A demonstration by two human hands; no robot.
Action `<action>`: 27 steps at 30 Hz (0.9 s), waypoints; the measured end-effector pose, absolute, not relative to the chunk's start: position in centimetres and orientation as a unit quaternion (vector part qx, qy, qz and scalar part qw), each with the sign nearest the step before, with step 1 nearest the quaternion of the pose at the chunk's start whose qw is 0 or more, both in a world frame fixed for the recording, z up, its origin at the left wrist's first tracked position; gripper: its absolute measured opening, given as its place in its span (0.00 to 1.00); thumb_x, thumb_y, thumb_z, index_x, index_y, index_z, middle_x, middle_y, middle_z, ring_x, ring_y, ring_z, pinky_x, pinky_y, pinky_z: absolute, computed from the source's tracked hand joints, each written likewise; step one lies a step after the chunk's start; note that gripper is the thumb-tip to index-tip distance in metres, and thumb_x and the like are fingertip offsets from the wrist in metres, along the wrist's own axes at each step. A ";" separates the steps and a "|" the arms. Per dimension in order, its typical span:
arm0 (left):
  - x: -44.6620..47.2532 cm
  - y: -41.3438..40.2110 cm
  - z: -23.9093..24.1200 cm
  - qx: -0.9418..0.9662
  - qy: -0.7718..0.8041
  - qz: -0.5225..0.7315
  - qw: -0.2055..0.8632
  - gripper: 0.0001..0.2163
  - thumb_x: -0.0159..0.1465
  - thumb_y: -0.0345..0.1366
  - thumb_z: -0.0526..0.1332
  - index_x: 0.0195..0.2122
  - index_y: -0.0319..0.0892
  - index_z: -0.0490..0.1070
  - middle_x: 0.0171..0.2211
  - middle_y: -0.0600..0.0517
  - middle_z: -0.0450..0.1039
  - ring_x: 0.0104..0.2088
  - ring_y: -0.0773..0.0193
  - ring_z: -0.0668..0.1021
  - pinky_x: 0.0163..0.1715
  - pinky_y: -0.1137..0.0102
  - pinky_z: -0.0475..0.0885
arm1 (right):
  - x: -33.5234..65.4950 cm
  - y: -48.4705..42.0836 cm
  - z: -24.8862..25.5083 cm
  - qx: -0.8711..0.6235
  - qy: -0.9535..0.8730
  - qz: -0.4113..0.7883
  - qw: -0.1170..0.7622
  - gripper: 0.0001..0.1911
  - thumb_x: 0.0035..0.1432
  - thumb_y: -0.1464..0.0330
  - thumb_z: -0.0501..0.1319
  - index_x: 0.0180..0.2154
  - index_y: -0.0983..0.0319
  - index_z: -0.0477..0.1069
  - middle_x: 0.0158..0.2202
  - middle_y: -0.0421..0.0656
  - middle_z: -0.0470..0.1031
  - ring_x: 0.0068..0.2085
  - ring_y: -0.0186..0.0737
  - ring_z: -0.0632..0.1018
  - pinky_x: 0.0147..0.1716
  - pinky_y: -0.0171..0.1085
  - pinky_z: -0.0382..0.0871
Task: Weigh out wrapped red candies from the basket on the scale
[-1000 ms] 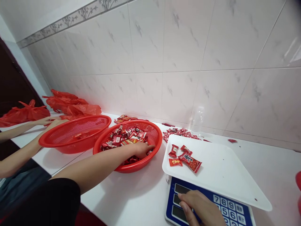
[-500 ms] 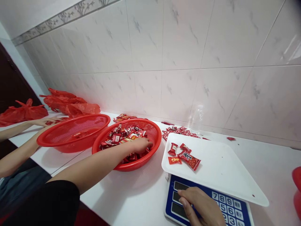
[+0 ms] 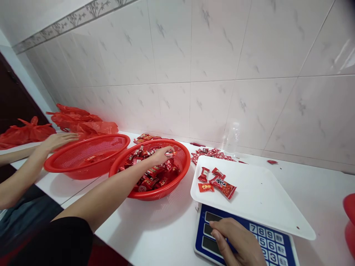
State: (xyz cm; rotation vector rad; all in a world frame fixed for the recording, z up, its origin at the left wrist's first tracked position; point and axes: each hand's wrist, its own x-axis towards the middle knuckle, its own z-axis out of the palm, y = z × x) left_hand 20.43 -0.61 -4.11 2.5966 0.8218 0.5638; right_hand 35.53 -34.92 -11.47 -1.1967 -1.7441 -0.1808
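Nearest the camera, the right hand (image 3: 238,242) rests on the blue panel of the scale (image 3: 274,245). Its fingers are loosely bent and grasp nothing, and the thumb lies beside the display windows. Just beyond it, the white weighing tray (image 3: 263,195) carries four packets (image 3: 219,183) at its left end. The largest has its long axis running diagonally, far-left to near-right.

Left of the tray and just beside it stands the red basket (image 3: 185,168), holding a heap of sweets (image 3: 149,177). The left hand (image 3: 162,155) is inside it, over the far side of the heap, with its fingers closed on a wrapped sweet (image 3: 169,153). The tray lies to the right of that hand, with the basket's rim between them, and the left hand is the nearer one to the heap.

Further left, a second basket (image 3: 85,157) touches the first, and a co-worker's hand (image 3: 57,140) is at its far rim. Behind are red bags (image 3: 80,120), loose sweets (image 3: 210,152), a clear bottle (image 3: 231,138) and the tiled wall (image 3: 210,55).
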 end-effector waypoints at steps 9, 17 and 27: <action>20.4 -0.5 -4.5 0.899 0.292 0.236 0.225 0.10 0.57 0.38 0.57 0.39 0.44 0.69 0.38 0.53 0.75 0.42 0.57 0.76 0.45 0.65 0.69 | 35.6 -34.9 -11.8 -0.493 -0.716 -0.066 0.490 0.11 0.60 0.75 0.56 0.44 0.61 0.68 0.29 0.43 0.76 0.28 0.35 0.77 0.27 0.31 0.72; 20.5 -1.9 -3.5 0.894 0.297 0.233 0.243 0.12 0.51 0.30 0.56 0.38 0.42 0.70 0.39 0.52 0.75 0.40 0.58 0.76 0.42 0.66 0.71 | 35.2 -34.8 -11.3 -0.484 -0.710 -0.080 0.506 0.09 0.61 0.75 0.55 0.43 0.62 0.68 0.28 0.43 0.76 0.27 0.35 0.77 0.25 0.32 0.71; 20.7 -2.8 -2.8 0.893 0.309 0.221 0.243 0.14 0.50 0.28 0.56 0.39 0.42 0.70 0.42 0.50 0.75 0.44 0.56 0.76 0.49 0.64 0.69 | 35.4 -34.8 -11.5 -0.484 -0.713 -0.078 0.501 0.09 0.61 0.75 0.56 0.44 0.62 0.68 0.29 0.43 0.77 0.28 0.35 0.77 0.26 0.32 0.72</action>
